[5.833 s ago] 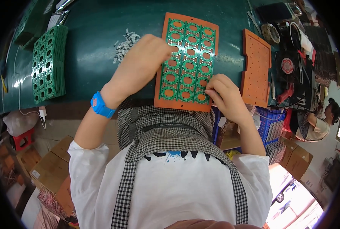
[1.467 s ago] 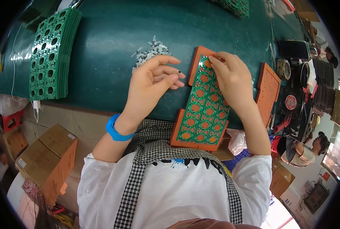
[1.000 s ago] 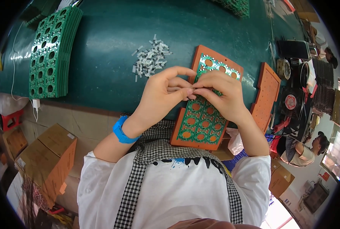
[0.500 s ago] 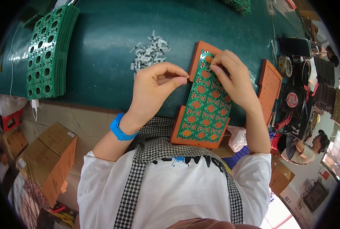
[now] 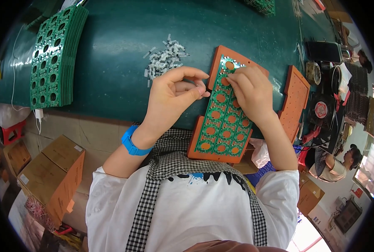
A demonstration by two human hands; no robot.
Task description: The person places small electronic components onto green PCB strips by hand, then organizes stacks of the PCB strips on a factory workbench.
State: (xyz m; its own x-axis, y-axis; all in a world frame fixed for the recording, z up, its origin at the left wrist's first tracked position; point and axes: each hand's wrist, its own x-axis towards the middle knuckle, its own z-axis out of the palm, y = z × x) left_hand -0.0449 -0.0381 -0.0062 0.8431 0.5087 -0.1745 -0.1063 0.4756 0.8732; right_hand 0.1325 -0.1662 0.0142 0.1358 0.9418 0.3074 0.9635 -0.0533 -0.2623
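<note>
A green circuit board panel (image 5: 220,115) with rows of round holes lies in an orange-brown fixture tray (image 5: 195,143), tilted on the table before me. My right hand (image 5: 252,90) is over the panel's upper part, thumb and fingertips pinched together at its surface; anything between them is too small to make out. Left of the panel my left hand (image 5: 170,101) hovers with fingers curled and thumb drawn in against them. What it holds, if anything, is hidden. Just beyond it lies a loose pile of small clear-and-black components (image 5: 166,56).
A tall stack of similar green panels (image 5: 54,59) stands at the left. More panels (image 5: 262,6) sit at the far edge. Another orange-brown tray (image 5: 294,103) lies to the right, near a tape roll (image 5: 313,72). Cardboard boxes (image 5: 48,168) stand below on the floor at left.
My right hand has shifted slightly left and nearer to me along the panel, uncovering its top corner. The left hand's fingers have moved slightly; panel and tray stay in place.
</note>
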